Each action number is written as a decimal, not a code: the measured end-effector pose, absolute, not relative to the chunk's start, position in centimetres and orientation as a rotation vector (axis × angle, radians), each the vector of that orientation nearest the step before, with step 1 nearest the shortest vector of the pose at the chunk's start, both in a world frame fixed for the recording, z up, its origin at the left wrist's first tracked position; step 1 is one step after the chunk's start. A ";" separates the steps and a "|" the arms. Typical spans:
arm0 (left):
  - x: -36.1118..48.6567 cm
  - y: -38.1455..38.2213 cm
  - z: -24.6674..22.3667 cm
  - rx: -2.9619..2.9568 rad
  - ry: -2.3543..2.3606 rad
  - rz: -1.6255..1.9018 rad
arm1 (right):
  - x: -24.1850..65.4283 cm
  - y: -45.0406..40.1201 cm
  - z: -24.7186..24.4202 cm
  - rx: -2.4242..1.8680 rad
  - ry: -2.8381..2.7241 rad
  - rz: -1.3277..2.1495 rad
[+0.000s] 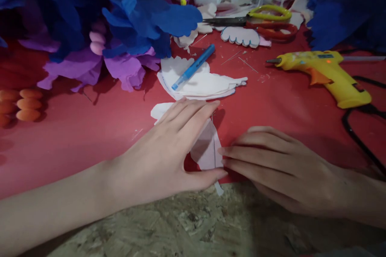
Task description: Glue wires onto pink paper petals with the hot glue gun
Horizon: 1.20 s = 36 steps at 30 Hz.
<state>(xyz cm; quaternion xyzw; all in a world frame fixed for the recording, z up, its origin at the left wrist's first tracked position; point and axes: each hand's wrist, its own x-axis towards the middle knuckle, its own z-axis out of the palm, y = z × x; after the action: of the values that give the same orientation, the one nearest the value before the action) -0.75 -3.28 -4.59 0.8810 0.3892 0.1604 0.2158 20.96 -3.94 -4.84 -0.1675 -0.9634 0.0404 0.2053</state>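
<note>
A pale pinkish-white cut-out piece (208, 148) lies on the red surface with a thin dark line running down it. My left hand (159, 148) rests across its upper left part, fingers stretched out and thumb spread along its lower end. From the right, the fingertips of my right hand (277, 168) touch the piece's right edge, its fingers extended side by side. A white cut-out (161, 111) shows partly from under my left fingers. Beyond them, a blue pen (194, 66) lies across stacked white wing-shaped cut-outs (208, 84).
A yellow hot glue gun (325, 64) with a black cord lies at right. Scissors (262, 20) with yellow and red handles rest at the back near a scalloped cut-out (241, 37). Blue petals (144, 16) and purple petals (126, 68) crowd the left. Thin pins lie about.
</note>
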 end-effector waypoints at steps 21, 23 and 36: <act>-0.5 -3.4 -4.5 2.463 1.106 0.449 | 20.8 -3.9 -4.7 -0.469 -2.680 0.088; -0.4 -3.4 -4.6 2.462 1.121 0.436 | 20.8 -3.9 -4.7 -0.468 -2.678 0.094; -0.7 -3.6 -4.5 2.515 1.101 0.434 | 20.8 -4.0 -4.8 -0.472 -2.689 0.110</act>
<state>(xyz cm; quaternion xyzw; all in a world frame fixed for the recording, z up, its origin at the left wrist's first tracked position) -0.66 -3.56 -4.49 0.8900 0.3898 0.1535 0.1802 20.85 -3.98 -4.79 -0.1692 -0.9636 0.0394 0.2030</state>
